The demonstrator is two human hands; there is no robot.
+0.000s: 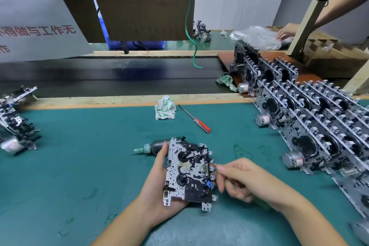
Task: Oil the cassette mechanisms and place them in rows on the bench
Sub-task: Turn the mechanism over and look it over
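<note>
Resting in the left hand (159, 189), palm up, thumb curled along the left edge: one mechanism (188, 172), a perforated silver metal plate with black plastic reels, levers and a small blue part, held face up above the mat (79, 166); right hand (239, 179) at its right edge, fingers curled, forefinger and thumb pinching a thin item, blurred, identity cannot be told; mat green, matte, scuffed with pale marks; oil bottle (159, 145), dark cylinder with pale green collar and fine needle tip, lying on its side just behind the mechanism, tip pointing left; screwdriver (194, 119), thin steel shaft, clear red handle, lying diagonally further back; crumpled tissue (165, 110), white with green print, near the wooden bench edge; rows (311, 114) of finished mechanisms at right, standing on edge, packed close, silver frames with black flywheels and cylindrical metal motors facing left, running from near right to far; loose pile (16, 118) of mechanisms at left edge; black conveyor belt (109, 76), smooth, glossy, beyond the bench; second tissue (226, 81) on it; far side: another person's hand (286, 31) on a clear plastic bag (259, 39); white sign (36, 16) with red characters, upper left.
</note>
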